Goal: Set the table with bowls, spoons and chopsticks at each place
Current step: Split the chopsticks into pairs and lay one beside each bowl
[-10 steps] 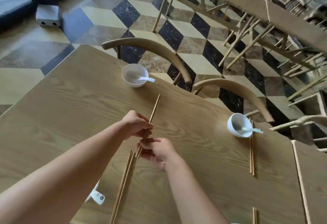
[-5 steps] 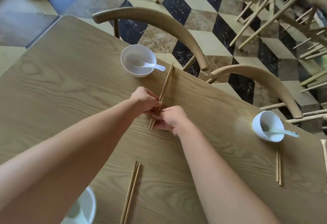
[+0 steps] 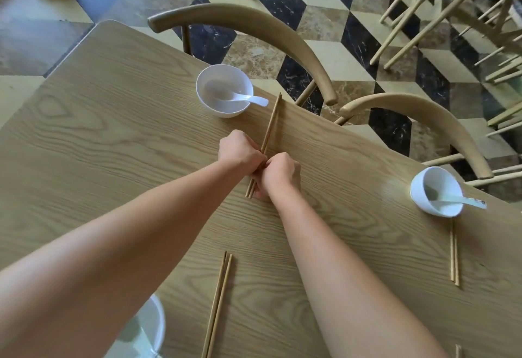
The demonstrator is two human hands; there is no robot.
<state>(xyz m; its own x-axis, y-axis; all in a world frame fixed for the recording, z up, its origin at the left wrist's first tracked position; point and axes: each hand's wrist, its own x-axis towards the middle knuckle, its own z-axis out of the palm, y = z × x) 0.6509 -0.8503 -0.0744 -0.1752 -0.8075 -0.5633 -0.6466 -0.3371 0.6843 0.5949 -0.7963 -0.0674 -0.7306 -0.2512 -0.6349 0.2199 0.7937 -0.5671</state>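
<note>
Both grips clamp one pair of thin wooden chopsticks [image 3: 270,124].
The left grip [image 3: 240,150] touches the right grip [image 3: 279,174]; a round white bowl [image 3: 238,77] sits just beyond them.

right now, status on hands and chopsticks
Left hand and right hand both gripping chopstick pair. Pair beside far bowl. Nothing blocking.

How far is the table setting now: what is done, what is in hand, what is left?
Done: the right bowl has a spoon and chopsticks beside it. In hand: left hand and right hand grip a pair next to the far bowl. Left: lay it down; the near bowl is half hidden, so its place cannot be judged.
</note>
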